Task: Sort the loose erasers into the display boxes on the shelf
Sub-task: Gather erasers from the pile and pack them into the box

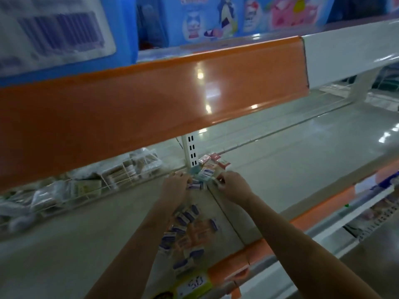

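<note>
Both arms reach deep onto the pale shelf point(280, 169), under the orange front strip point(129, 108) of the shelf above. The left hand point(176, 184) rests at the back with its fingers curled down onto a white eraser with a blue label point(195, 186); the view is blurred there, so it seems to grip it, but I cannot tell for certain. The right hand point(232, 184) pinches a small pale piece point(219, 176) between thumb and fingers, just beside the left. Between and behind the hands sits a small heap of erasers point(206, 171), touching one another, with red-and-white packs point(212, 159) at the very back by the slotted upright point(191, 152). Nearer the camera, a scatter of loose erasers point(185, 231) lies between the forearms, running down to a display box point(192, 285) with a handwritten price tag at the shelf's front edge. To the left, a wire basket point(86, 184) holds wrapped goods. Blue character boxes point(205, 16) stand on the upper shelf.
</note>
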Demonstrator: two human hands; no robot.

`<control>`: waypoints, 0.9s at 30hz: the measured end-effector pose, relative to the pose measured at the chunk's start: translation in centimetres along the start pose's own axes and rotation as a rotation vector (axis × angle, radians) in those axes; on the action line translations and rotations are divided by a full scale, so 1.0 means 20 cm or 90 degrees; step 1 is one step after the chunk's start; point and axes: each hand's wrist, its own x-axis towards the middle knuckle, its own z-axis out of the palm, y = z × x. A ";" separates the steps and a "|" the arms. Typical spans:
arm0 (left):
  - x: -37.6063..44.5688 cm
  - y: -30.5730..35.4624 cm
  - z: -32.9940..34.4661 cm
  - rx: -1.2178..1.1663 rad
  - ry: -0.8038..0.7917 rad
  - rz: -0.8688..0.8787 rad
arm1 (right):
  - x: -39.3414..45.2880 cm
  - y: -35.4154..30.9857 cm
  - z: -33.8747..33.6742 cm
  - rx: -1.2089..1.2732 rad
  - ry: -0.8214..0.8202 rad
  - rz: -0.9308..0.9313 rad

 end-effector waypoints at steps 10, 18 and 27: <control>-0.22 0.02 -0.04 -0.128 0.126 -0.121 | -0.02 0.07 -0.15 0.217 -0.172 -0.050; -0.70 0.01 -0.20 -0.079 0.232 -0.218 | -0.18 -0.20 -0.06 0.565 -0.394 -0.014; -1.36 -0.07 -0.46 -0.052 0.292 -0.343 | -0.47 -0.71 0.13 0.865 -0.648 0.105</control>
